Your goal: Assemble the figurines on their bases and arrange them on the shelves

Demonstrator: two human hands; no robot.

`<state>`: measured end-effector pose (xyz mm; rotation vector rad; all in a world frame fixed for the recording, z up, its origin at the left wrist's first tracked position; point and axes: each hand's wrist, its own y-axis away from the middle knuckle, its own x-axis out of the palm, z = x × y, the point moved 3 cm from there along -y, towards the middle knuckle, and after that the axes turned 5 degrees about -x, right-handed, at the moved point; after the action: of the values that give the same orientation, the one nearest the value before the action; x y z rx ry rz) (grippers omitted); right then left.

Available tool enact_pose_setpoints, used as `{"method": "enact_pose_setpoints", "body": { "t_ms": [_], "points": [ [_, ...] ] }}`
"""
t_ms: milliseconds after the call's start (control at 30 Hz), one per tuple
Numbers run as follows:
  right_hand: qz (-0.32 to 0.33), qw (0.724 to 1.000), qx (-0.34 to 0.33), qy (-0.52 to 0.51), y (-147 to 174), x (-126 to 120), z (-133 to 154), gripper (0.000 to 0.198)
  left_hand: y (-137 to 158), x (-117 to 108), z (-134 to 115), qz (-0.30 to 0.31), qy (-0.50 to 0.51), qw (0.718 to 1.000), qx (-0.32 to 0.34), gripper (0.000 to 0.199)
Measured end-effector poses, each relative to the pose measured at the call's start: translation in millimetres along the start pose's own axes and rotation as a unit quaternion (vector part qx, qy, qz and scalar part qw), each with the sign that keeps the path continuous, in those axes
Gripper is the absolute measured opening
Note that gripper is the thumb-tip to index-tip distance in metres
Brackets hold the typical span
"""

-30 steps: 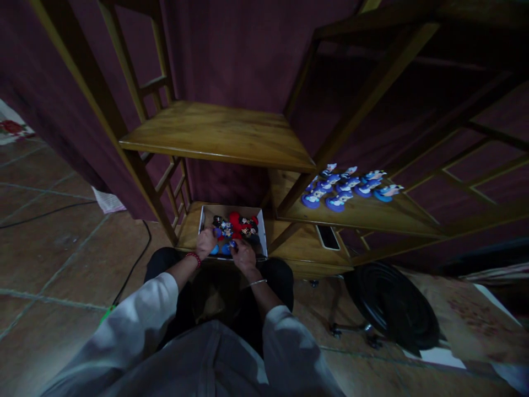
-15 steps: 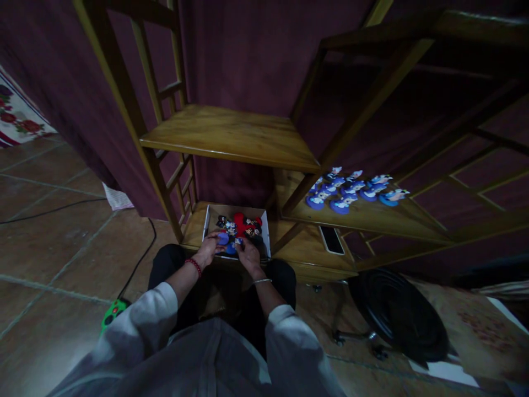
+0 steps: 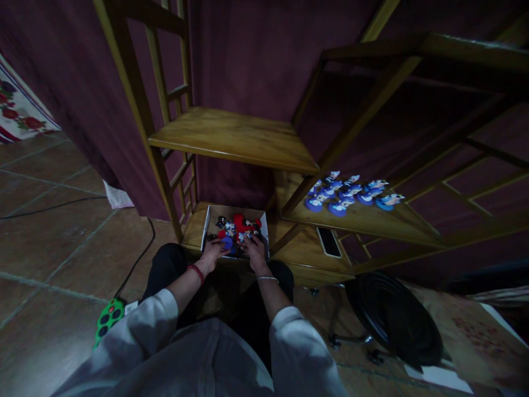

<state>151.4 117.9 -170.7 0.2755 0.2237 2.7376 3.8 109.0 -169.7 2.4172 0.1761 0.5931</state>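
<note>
A shallow white box (image 3: 266,223) on the low shelf holds several small figurines, some with red bases (image 3: 239,220) and dark parts. Inside its near left part, my left hand (image 3: 212,255) is closed on a figurine with a round purple base (image 3: 227,242), the base facing up toward me. My right hand (image 3: 255,251) reaches over the near right part of the box, its fingers closed round a small blue-and-white figurine (image 3: 246,235). The fingers partly cover that figurine, so its lower part is hidden.
Several figurines on blue and purple bases (image 3: 341,205) stand on the raised shelf at right. A phone (image 3: 329,242) lies on the lower shelf. A wooden shelf board (image 3: 235,135) overhangs the box. A black round stool (image 3: 392,320) stands right; a green object (image 3: 108,320) lies on the floor left.
My right hand has moved a little right and farther into the box with its figurine. My left hand has shifted slightly right and down, still holding the purple-based figurine.
</note>
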Motion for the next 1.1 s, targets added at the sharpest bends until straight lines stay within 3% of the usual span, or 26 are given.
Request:
{"method": "enact_pose_setpoints", "body": {
  "t_ms": [133,400,1100],
  "points": [
    [0.025,0.999,0.004,-0.023,5.8,3.8,1.1,0.038,5.5,2.9,3.4,0.018,0.029,0.999,0.006,0.011],
    [0.096,0.99,-0.034,0.093,13.2,9.2,2.3,0.043,4.2,-1.0,6.9,0.044,0.06,0.997,-0.006,0.012],
    [0.106,0.99,-0.024,0.095,15.7,6.9,-5.4,0.057,0.9,-5.6,6.1,0.078,0.094,0.992,-0.041,0.011]
  ]
}}
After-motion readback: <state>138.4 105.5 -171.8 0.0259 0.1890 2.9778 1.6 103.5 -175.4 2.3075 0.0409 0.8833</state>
